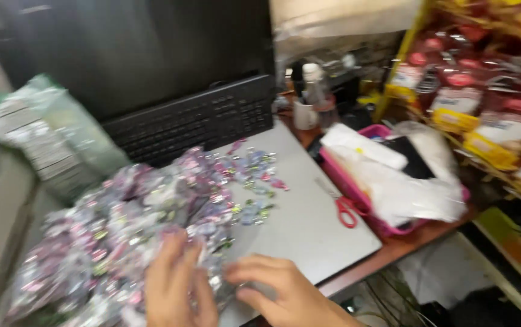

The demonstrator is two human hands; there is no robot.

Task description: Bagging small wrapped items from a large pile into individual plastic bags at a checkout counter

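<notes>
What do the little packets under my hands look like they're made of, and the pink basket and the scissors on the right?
Packets: seemingly clear glossy plastic film, given the glints; blur leaves it open. Both the left hand and right hand rest on them. Pink basket: looks like smooth moulded plastic. Scissors: grey, likely metal blades, red handles probably plastic.

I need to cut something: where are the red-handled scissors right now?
In the head view, the scissors lie on the grey board, right of the pile of small packets and against the pink basket.
</notes>
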